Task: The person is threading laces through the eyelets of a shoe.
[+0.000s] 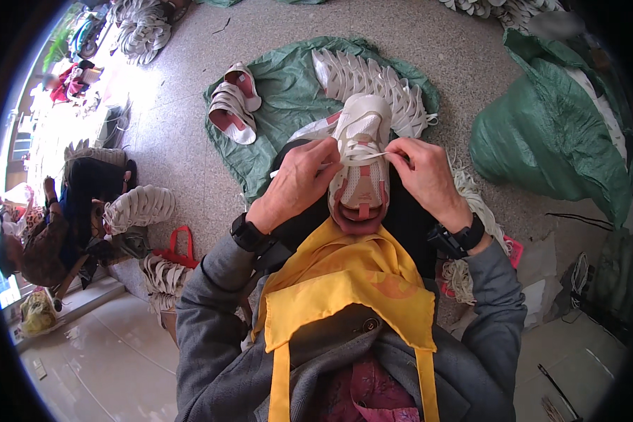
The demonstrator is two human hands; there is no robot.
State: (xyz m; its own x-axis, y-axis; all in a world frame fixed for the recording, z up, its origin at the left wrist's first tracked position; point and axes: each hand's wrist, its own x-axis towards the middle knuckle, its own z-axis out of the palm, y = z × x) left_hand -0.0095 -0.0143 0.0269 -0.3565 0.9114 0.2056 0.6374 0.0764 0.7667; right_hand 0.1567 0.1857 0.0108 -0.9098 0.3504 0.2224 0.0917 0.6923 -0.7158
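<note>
The shoe (362, 126) is cream white with pink patches. Its toe is round and smooth and points away from the person. Its opening, with a darker pink rim, faces the yellow apron (352, 299). The shoe sits in front of the apron, between the dark legs (406, 211). A thin white lace (378, 154) goes across the top of it.

The hands are on the two sides of the shoe, a little apart. The left hand (301, 176) is curled up, with its thumb and fingers pinched on the lace. The right hand (430, 179) pinches the lace too, and the bit by its fingertips is pulled tight.

Past the toe, a green sheet (281, 67) lies on the floor (197, 28). Two more shoes (233, 102) are near its left side. A long row of white shoe parts (373, 81) is on the right part of it, close behind the toe. A big green sack (541, 144) stands farther off to the right. There is bare floor between the sheet and the sack, and more to the left of the sheet.
</note>
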